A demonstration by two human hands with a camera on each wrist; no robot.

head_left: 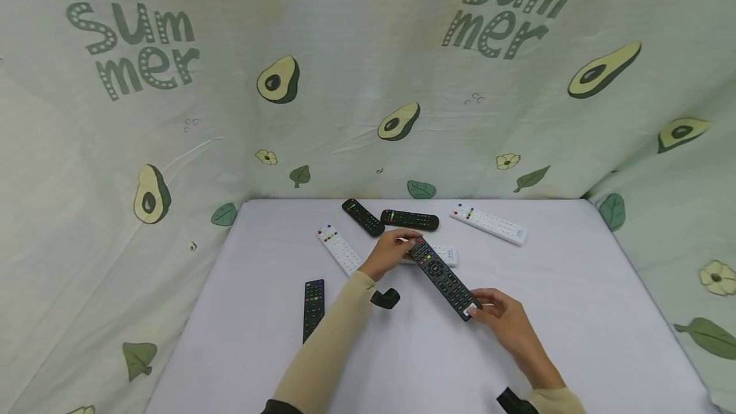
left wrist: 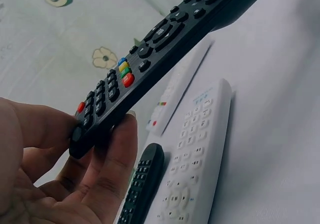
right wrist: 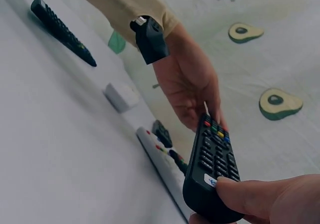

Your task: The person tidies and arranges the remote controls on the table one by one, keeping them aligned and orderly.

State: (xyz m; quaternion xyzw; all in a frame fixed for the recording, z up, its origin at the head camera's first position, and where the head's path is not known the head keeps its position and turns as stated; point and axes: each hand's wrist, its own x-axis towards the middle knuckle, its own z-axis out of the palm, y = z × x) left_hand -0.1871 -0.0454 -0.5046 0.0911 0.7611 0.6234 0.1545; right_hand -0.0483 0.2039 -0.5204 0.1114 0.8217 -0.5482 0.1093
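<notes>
Between both hands, raised off the table, is a black remote control (head_left: 443,276) with coloured buttons and a white label at its lower end. The left hand (head_left: 393,250) pinches its upper end; the left wrist view shows thumb and fingers (left wrist: 107,184) gripping the tip. At the labelled end the right hand (head_left: 503,318) holds it, with the thumb (right wrist: 250,196) on top beside the label. Under and behind the left hand lies a white remote (head_left: 446,255), partly hidden by the hand and the held remote.
On the white table (head_left: 575,312) lie two black remotes, one slanted (head_left: 363,217) and one sideways (head_left: 410,220), at the back. A white remote (head_left: 489,224) lies back right, another white remote (head_left: 339,248) left of centre. One black remote (head_left: 314,305) is partly behind the left sleeve.
</notes>
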